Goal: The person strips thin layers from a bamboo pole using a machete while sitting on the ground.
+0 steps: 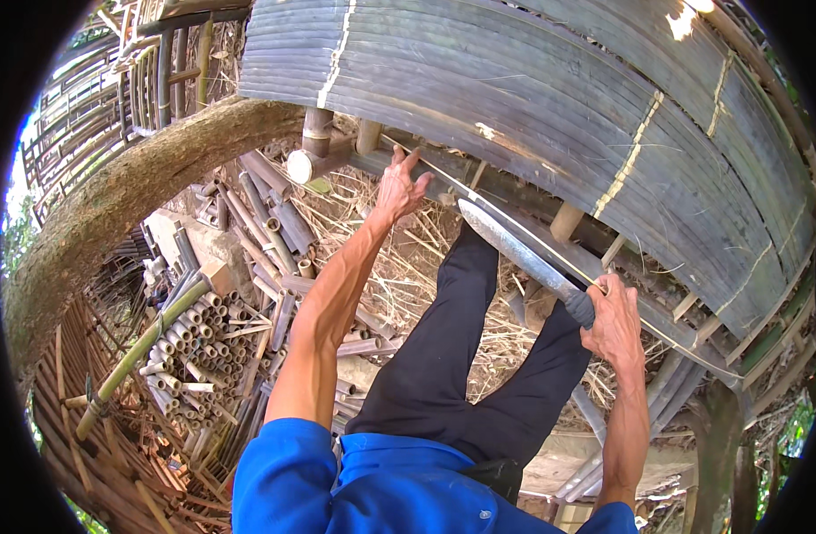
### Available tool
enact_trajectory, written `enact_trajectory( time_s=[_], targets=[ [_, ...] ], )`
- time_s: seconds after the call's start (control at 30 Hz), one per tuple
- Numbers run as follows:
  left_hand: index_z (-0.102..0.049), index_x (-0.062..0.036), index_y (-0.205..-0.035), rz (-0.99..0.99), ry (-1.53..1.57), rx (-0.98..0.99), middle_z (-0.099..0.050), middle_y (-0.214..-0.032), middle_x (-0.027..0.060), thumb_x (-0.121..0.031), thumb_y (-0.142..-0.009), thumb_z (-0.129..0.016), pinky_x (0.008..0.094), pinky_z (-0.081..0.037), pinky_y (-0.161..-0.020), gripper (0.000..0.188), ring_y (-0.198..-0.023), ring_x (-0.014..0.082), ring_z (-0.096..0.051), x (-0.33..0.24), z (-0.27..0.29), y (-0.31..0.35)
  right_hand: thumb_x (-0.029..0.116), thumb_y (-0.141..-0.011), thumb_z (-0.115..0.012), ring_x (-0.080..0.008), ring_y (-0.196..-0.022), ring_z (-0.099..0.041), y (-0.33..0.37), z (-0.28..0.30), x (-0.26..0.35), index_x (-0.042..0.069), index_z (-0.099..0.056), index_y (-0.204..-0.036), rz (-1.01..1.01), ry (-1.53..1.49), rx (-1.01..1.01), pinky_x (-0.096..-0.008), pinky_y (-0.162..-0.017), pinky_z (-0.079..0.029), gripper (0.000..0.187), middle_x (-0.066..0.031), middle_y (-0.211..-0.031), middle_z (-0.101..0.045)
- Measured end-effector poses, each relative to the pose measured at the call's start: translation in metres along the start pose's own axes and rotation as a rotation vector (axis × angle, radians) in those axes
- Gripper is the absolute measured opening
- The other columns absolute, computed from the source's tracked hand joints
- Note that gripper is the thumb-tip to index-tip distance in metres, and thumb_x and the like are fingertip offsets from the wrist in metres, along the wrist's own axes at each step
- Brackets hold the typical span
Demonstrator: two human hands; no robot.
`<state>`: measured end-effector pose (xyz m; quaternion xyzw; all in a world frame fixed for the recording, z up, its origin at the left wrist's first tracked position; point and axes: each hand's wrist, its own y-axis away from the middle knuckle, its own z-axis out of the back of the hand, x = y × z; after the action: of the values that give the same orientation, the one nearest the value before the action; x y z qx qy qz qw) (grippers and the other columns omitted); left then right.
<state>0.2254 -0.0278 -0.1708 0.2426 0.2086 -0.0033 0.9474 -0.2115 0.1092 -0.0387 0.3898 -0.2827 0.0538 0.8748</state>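
Along the near edge of a slatted bamboo platform [479, 84], in the single downward head view, a long, narrow pale strip [473, 194] stretches diagonally between a person's two bare hands. Beneath it, nearly parallel, lies a broad knife [515, 246], its tip toward the left hand [402, 189]. That hand's fingers are partly spread, with fingertips at the strip's upper end; whether they pinch it, I cannot tell. The right hand [614, 319] has its fingers curled closed around the knife's dark handle, close to the strip.

The strip is probably light, springy and easily split, perhaps sharp along its edges, so a light grip near an end seems best. The knife looks stiff and heavy toward the blade; the handle is the safe hold.

The right fingers hide most of the handle. The strip's far ends blur into the platform's edge, and whether blade and strip touch is unclear.
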Motion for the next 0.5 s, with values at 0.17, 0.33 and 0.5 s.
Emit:
enact_trajectory(
  time_s=[0.17, 0.33, 0.5],
  targets=[
    [-0.053, 0.0002, -0.14, -0.002, 0.003, 0.025, -0.039, -0.143, 0.0469, -0.03, -0.086, -0.072, 0.052, -0.048, -0.104, 0.065, -0.124, 0.0549, -0.054, -0.005, 0.0, -0.014, 0.009, -0.053, -0.083, -0.0331, -0.111, -0.055, -0.006, 0.003, 0.0, 0.002, -0.065, -0.108, -0.012, -0.018, -0.024, -0.0428, -0.093, -0.038, 0.058, -0.0153, -0.119, -0.052],
    [-0.052, -0.0043, -0.143, 0.053, 0.058, 0.083, -0.037, -0.144, 0.0467, -0.03, -0.085, -0.072, 0.0521, -0.048, -0.106, 0.067, -0.127, 0.0549, -0.052, -0.008, 0.004, -0.019, 0.008, -0.055, -0.079, -0.0339, -0.103, -0.053, -0.017, 0.004, -0.009, 0.0, -0.066, -0.106, -0.05, -0.118, -0.051, -0.0413, -0.09, -0.04, 0.054, -0.015, -0.116, -0.054],
    [-0.052, -0.003, -0.143, 0.059, 0.045, 0.033, -0.033, -0.147, 0.0462, -0.032, -0.084, -0.073, 0.052, -0.049, -0.105, 0.068, -0.126, 0.0561, -0.052, -0.01, 0.002, -0.019, 0.008, -0.056, -0.077, -0.0349, -0.095, -0.051, -0.018, 0.009, -0.006, 0.001, -0.066, -0.107, -0.063, -0.13, -0.039, -0.0414, -0.088, -0.042, 0.053, -0.0147, -0.113, -0.055]
  ],
)
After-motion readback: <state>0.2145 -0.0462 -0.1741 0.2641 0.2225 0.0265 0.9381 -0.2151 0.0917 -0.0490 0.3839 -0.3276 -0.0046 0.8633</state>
